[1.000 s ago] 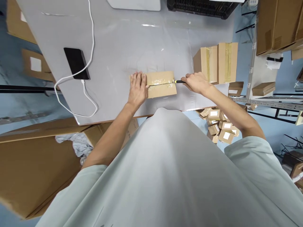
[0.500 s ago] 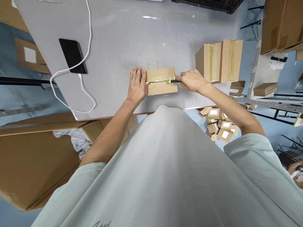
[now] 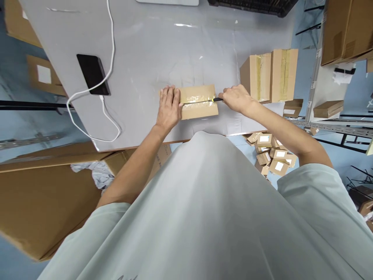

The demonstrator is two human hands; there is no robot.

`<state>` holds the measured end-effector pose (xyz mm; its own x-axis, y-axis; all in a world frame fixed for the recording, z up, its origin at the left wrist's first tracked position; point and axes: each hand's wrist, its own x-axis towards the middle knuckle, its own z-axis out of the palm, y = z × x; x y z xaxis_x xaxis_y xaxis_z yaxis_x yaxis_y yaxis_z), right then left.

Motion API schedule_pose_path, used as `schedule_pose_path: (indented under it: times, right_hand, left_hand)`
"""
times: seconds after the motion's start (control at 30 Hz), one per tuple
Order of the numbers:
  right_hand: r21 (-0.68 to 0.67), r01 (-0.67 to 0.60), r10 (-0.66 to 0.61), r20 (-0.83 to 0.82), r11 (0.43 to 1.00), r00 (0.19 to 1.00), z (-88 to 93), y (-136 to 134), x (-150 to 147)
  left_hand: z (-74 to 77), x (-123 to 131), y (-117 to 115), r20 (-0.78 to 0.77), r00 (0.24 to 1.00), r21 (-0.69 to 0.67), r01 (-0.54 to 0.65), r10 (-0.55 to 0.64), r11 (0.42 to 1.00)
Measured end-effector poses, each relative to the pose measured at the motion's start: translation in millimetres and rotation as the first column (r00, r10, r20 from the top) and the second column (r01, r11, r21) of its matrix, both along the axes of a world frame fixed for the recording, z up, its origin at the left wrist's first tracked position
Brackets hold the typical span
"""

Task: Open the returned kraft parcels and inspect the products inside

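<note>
A small cardboard box (image 3: 199,110) lies on the table in front of me, with shiny tape along its middle and a dark slit running through the tape. My left hand (image 3: 169,107) rests flat on the box's left end, fingers stretched out and pressing it down. Closed around a box cutter (image 3: 217,99) with a black and yellow body is my right hand (image 3: 235,98). The cutter's front end is at the right end of the taped seam. The blade itself is too small to make out.
Two taped cartons (image 3: 284,76) stand right of my right hand. A black phone-like device (image 3: 92,74) with a white cable (image 3: 112,46) lies at left. A black crate (image 3: 253,6) sits at the back. Below the table are a large open carton (image 3: 46,206) and several small boxes (image 3: 278,167).
My right hand has drawn the box cutter slightly to the right along the seam. My left hand stays on the box. The view has shifted a little.
</note>
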<state>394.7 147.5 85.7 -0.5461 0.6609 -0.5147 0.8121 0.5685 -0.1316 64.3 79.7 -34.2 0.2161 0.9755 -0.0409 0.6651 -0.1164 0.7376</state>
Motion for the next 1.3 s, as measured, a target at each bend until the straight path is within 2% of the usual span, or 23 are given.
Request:
schedule_pose_path:
  times: [0.1, 0.2, 0.33, 0.43, 0.5, 0.53, 0.6, 0.67, 0.7, 0.73, 0.8, 0.9, 1.03, 1.17, 1.3]
  right_hand:
    - [0.003, 0.016, -0.015, -0.032, 1.000, 0.999, -1.6, 0.0, 19.0]
    - [0.007, 0.089, -0.089, -0.045, 0.996, 0.995, 4.4, -1.5, 41.9]
    - [0.030, 0.292, -0.289, -0.072, 0.956, 0.955, 15.5, -14.6, 71.7]
    - [-0.023, 0.465, -0.458, -0.217, 0.885, 0.862, 0.5, -38.4, 78.9]
    - [-0.160, 0.570, -0.586, -0.351, 0.806, 0.730, -26.3, -57.2, 70.5]
    - [-0.262, 0.613, -0.661, -0.412, 0.745, 0.627, -42.7, -66.2, 62.2]
    - [-0.498, 0.648, -0.804, -0.486, 0.576, 0.342, -75.5, -81.8, 39.8]
    - [-0.683, 0.601, -0.872, -0.487, 0.416, 0.049, -101.6, -93.6, 14.9]
    - [-0.745, 0.564, -0.879, -0.471, 0.355, -0.069, -110.9, -98.1, 3.7]
    - [-0.790, 0.528, -0.877, -0.453, 0.311, -0.160, -117.8, -101.9, -5.8]
    - [-0.849, 0.459, -0.865, -0.418, 0.262, -0.278, -126.2, -107.9, -18.6]
    - [-0.892, 0.371, -0.850, -0.393, 0.259, -0.351, -132.0, -114.1, -24.8]
    - [-0.910, 0.325, -0.855, -0.372, 0.259, -0.361, -135.0, -117.1, -23.2]
    - [-0.922, 0.300, -0.882, -0.340, 0.245, -0.326, -132.8, -116.3, -20.2]
    - [-0.931, 0.262, -0.894, -0.328, 0.252, -0.306, -128.4, -115.8, -15.2]
  left_hand:
    - [-5.5, -3.0, -0.5, -0.021, 1.000, -0.005, 0.000, 0.000, 1.000]
    - [-10.5, -4.8, -1.2, -0.037, 0.999, 0.005, -0.001, 0.001, 1.000]
    - [-6.3, -3.6, -1.1, -0.063, 0.998, 0.002, -0.007, 0.007, 1.000]
    - [4.4, -4.8, -0.9, -0.090, 0.996, -0.017, 0.009, -0.011, 1.000]
    - [12.5, -6.8, -0.4, -0.107, 0.993, -0.033, 0.036, -0.040, 0.999]
    - [16.3, -7.1, 0.4, -0.119, 0.992, -0.044, 0.048, -0.053, 0.998]
    - [23.1, -3.7, 4.3, -0.152, 0.986, -0.066, 0.066, -0.076, 0.996]
    - [27.5, 6.7, 12.2, -0.198, 0.974, -0.075, 0.102, -0.115, 0.992]
    - [28.6, 14.2, 17.7, -0.220, 0.964, -0.075, 0.134, -0.148, 0.988]
    - [28.9, 22.5, 24.1, -0.238, 0.953, -0.080, 0.174, -0.188, 0.982]
    - [28.4, 38.9, 38.2, -0.254, 0.927, -0.116, 0.253, -0.275, 0.961]
    - [27.3, 53.2, 57.0, -0.264, 0.897, -0.191, 0.312, -0.355, 0.931]
    - [28.0, 52.9, 65.2, -0.312, 0.881, -0.227, 0.296, -0.357, 0.928]
    - [22.9, 55.9, 50.1, -0.325, 0.881, -0.195, 0.292, -0.342, 0.936]
    - [7.3, 65.7, 25.1, -0.327, 0.913, -0.132, 0.211, -0.244, 0.968]
